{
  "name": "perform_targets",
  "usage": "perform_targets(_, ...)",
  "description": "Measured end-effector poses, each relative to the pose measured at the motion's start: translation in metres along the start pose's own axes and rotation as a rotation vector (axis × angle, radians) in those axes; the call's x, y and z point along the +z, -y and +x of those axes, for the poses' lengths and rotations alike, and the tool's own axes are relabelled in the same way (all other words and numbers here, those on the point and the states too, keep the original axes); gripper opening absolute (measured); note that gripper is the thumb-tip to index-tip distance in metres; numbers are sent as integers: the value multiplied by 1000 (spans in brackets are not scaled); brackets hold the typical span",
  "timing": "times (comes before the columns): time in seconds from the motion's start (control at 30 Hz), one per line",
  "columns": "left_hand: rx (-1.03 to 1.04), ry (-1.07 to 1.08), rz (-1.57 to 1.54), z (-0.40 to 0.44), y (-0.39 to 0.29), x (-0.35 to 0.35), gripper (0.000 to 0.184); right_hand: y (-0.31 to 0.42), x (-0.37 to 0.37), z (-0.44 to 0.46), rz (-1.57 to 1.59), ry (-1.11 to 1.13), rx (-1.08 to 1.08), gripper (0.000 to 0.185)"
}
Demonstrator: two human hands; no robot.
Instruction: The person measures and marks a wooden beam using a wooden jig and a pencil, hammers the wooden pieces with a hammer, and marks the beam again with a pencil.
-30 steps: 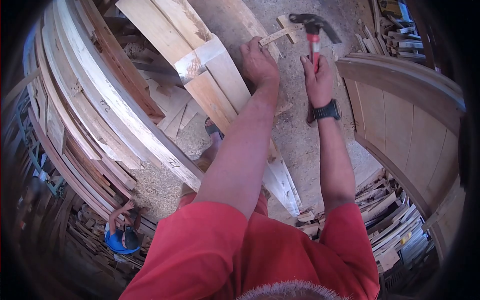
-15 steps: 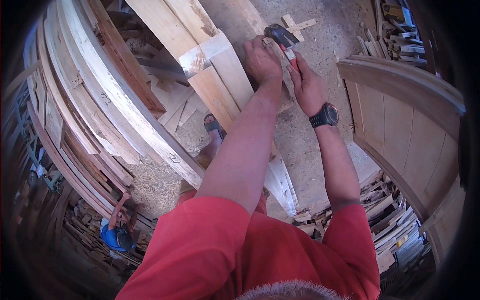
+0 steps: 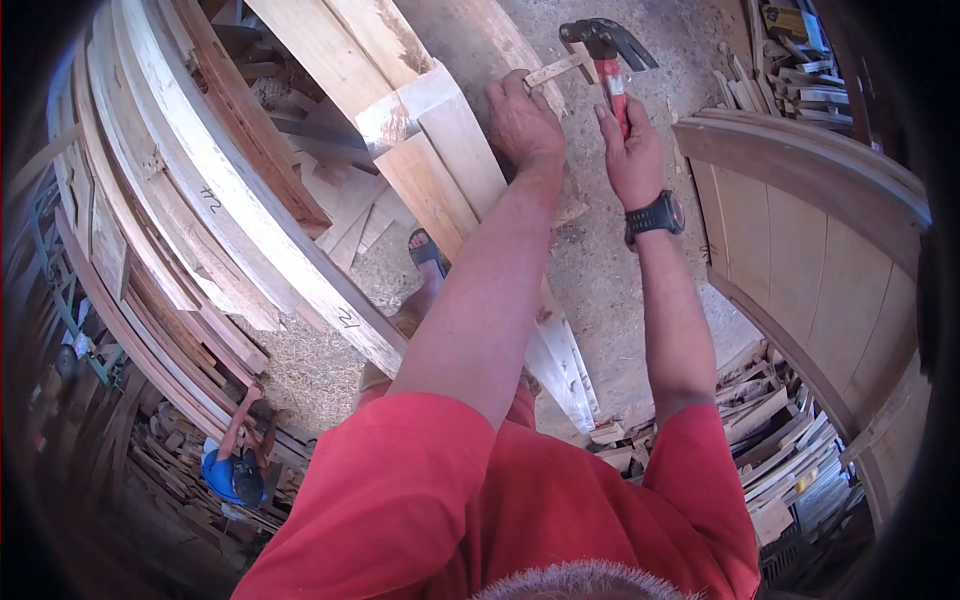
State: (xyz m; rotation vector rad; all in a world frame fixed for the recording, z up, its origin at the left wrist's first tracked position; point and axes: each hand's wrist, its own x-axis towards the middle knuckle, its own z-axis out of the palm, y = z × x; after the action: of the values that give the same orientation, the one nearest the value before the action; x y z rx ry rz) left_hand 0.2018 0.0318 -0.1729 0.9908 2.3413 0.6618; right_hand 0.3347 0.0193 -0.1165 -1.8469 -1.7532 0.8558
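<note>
My right hand (image 3: 634,155) is closed around the red handle of a claw hammer (image 3: 613,85). The hammer's dark head is raised, its claw pointing right. To its left, my left hand (image 3: 525,125) has curled fingers beside the stacked pale timber beam (image 3: 462,140); whatever lies under the fingertips is hidden. Two thin wood strips forming a cross (image 3: 555,70) show between those fingertips and the hammer head. I cannot tell whether the left hand touches them.
Long curved planks (image 3: 215,190) fill the left side. A panelled wooden piece (image 3: 800,230) stands at the right, with scrap wood (image 3: 780,440) below it. A person in a blue shirt (image 3: 232,473) bends over planks at lower left. A sandalled foot (image 3: 425,250) stands beside the beam.
The hammer has risen away from my left hand, up and to the right, and its head has turned. The crossed strips appear farther left, nearer the left hand, which has barely moved.
</note>
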Motion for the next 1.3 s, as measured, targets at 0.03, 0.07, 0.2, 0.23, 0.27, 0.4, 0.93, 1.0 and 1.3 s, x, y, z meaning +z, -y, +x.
perform_targets(0.03, 0, -3, -5, 1, -1, 0, 35, -1, 0, 4, 39, 3, -19, 36)
perform_targets(0.07, -4, -7, -11, 1, 0, 0, 35, -2, 1, 3, 41, 4, -19, 36)
perform_targets(0.2, 7, -4, -7, -1, 1, -1, 34, 5, -1, -16, -75, 92, -86, 34)
perform_targets(0.23, 12, -5, -11, 0, 1, 0, 34, 4, 1, -20, -77, 109, -94, 33)
perform_targets(0.27, 16, -6, -13, 0, 2, 1, 34, 1, 4, -21, -78, 109, -95, 33)
perform_targets(0.4, 43, 11, -17, 0, 0, 0, 33, -11, 16, -8, -126, -3, 25, 33)
perform_targets(0.93, 149, 115, -699, 0, 2, 13, 27, -81, 53, 60, 798, -59, 313, 25)
perform_targets(1.0, 142, 139, -742, -4, 0, 11, 27, -78, 55, 58, 747, -123, 288, 25)
perform_targets(1.3, 10, 172, -897, 6, -4, 5, 34, -50, 47, 49, 231, -334, 240, 30)
